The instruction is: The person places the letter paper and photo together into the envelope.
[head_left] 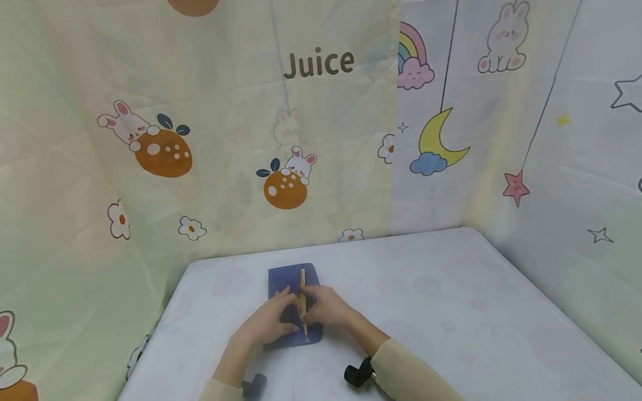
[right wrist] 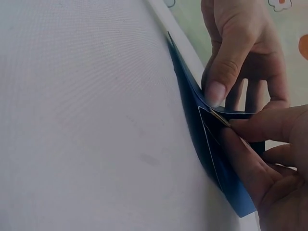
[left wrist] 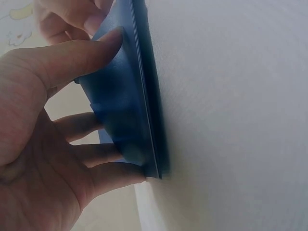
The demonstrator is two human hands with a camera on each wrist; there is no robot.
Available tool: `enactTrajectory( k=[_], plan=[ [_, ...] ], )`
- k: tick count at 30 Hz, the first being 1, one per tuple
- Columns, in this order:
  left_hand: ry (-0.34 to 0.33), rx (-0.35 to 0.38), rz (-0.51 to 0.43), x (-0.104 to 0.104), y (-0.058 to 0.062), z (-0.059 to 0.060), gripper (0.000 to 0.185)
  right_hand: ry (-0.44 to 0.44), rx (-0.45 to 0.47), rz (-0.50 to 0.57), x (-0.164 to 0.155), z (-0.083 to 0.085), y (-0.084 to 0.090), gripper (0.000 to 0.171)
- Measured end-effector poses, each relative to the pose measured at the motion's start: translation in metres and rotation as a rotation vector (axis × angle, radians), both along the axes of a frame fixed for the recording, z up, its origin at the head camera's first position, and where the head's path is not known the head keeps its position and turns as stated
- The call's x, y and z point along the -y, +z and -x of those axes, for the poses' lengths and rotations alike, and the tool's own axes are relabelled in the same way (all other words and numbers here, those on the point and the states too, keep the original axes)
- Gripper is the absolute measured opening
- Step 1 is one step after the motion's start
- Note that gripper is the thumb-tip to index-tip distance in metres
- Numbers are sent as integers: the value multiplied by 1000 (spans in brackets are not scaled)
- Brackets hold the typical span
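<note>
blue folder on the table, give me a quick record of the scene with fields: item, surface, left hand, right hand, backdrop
item: dark blue folder, lying flat, with a thin yellow strip running along its length
surface: white table
left hand: left hand holds the folder's left part, thumb on the cover, fingers at its edge
right hand: right hand rests on the folder by the strip, fingertips pinching at the strip
backdrop: cartoon curtain with rabbits and the word Juice
other: black wrist camera mount on the right forearm
</note>
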State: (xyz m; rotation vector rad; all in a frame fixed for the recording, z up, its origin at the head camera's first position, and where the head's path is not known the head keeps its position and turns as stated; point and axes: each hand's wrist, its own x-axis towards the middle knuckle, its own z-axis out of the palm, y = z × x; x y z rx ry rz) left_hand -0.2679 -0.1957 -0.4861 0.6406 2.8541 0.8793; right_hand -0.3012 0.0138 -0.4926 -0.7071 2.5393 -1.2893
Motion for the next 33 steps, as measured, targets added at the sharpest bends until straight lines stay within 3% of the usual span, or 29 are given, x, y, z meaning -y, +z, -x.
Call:
enactTrajectory(
  k=[25, 33],
  plan=[
    [9, -3, 27, 0, -2, 2, 35, -18, 3, 6, 8, 0, -5, 92],
    [12, -5, 41, -1, -4, 3, 32, 11, 57, 44, 3, 0, -6, 88]
  ],
)
